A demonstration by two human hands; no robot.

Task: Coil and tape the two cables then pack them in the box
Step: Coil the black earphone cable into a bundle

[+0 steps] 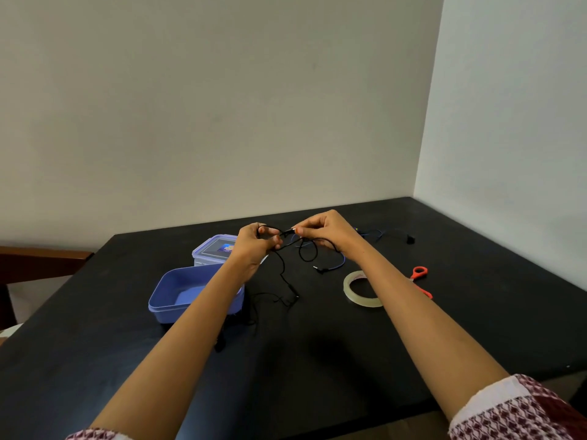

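From my feed, both forearms reach forward over the black table [333,360] and the 2 hands meet in the air above its far half, knuckles raised, wrists slightly bent inward.

The left hand [254,241] has its fingers [273,239] curled tight round a small loop of the black cable [307,253]. The right hand [324,231] faces it, just beside; its thumb and forefinger pinch the same cable close to what looks like a plug end, the other fingers [313,222] folded in above. I cannot tell how many turns are gathered in the left fist.

From the left fingers 1 strand drops straight down to the table and ends in a loose tangle below them. Under the right fingers another loop hangs free.

The blue cable [341,263] lies on the table below and beyond the right fingers, apart from them. The blue box [178,312] sits open below the left wrist, its clear lid [212,249] just left of the left fingers. The tape roll [349,290] lies flat under the right forearm, and orange-handled scissors [419,273] are right of it.
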